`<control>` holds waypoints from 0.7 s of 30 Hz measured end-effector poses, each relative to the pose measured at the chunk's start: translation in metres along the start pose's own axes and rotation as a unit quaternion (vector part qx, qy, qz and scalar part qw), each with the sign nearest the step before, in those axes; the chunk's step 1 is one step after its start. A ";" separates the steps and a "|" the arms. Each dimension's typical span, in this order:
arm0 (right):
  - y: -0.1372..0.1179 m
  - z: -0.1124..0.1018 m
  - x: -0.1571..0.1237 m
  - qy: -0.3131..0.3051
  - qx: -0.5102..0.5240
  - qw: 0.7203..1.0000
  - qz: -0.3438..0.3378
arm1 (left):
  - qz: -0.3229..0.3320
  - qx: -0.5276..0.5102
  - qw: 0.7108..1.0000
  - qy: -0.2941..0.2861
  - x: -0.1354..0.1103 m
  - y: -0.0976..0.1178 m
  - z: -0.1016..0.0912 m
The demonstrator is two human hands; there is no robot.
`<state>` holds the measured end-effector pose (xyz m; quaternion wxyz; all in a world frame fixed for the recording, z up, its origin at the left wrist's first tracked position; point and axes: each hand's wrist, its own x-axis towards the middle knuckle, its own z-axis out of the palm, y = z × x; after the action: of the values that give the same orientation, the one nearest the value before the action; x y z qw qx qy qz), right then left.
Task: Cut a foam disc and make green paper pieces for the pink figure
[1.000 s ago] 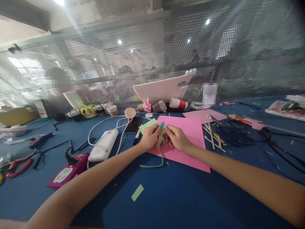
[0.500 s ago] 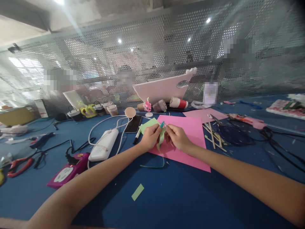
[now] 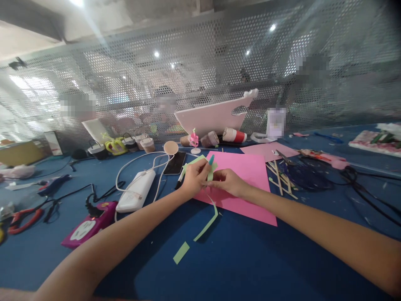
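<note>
My left hand [image 3: 194, 177] is closed on a light green paper strip [image 3: 211, 173] above a pink sheet [image 3: 247, 171]. A pointed teal tip [image 3: 211, 159] stands up at its thumb; I cannot tell what it belongs to. From the right, my right hand [image 3: 230, 182] pinches at the same strip, its fingertips close against the left hand. A narrow green tail [image 3: 206, 225] curls below the hands onto the blue table. Nearer to me lies a short green paper piece [image 3: 181, 253]. More green paper [image 3: 200, 159] shows behind my left hand.
Left of the hands are a white power bank [image 3: 137, 190] with cable, a phone [image 3: 174, 163], a marker [image 3: 179, 179] and a purple power strip [image 3: 90, 223]. Thin wooden sticks [image 3: 278, 177] and scissors [image 3: 283, 156] lie right. Paper cups [image 3: 234, 135] and a foam board [image 3: 213, 113] stand behind.
My right hand has moved slightly down and in beneath the left. The teal tip now points more upright. The green tail has turned its wider face up and reaches closer to me.
</note>
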<state>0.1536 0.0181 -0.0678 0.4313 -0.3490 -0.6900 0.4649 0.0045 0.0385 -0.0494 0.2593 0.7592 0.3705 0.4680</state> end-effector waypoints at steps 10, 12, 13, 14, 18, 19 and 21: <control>-0.014 -0.009 -0.002 -0.055 0.026 0.998 0.006 | 0.044 -0.001 0.998 0.041 0.007 -0.006 -0.003; -0.017 -0.008 -0.003 -0.066 0.036 0.997 0.009 | 0.030 0.004 0.998 0.059 0.007 -0.009 -0.002; -0.018 -0.008 -0.003 -0.070 0.039 0.997 0.011 | 0.019 0.005 0.998 0.067 0.006 -0.011 -0.001; -0.018 -0.008 -0.003 -0.071 0.041 0.997 0.012 | 0.007 0.001 0.997 0.074 0.006 -0.013 0.000; -0.009 -0.009 0.000 -0.057 0.019 0.998 0.023 | -0.025 -0.043 0.996 0.073 0.007 -0.021 0.004; -0.006 -0.009 0.001 -0.053 0.006 0.998 0.029 | -0.031 -0.056 0.995 0.071 0.008 -0.023 0.005; 0.000 -0.011 0.003 -0.031 -0.009 0.999 0.028 | -0.049 -0.079 0.993 0.073 0.008 -0.026 0.007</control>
<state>0.1627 0.0243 -0.0653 0.3932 -0.3577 -0.6972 0.4810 0.0050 0.0601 -0.0681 0.3138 0.6812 0.3871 0.5364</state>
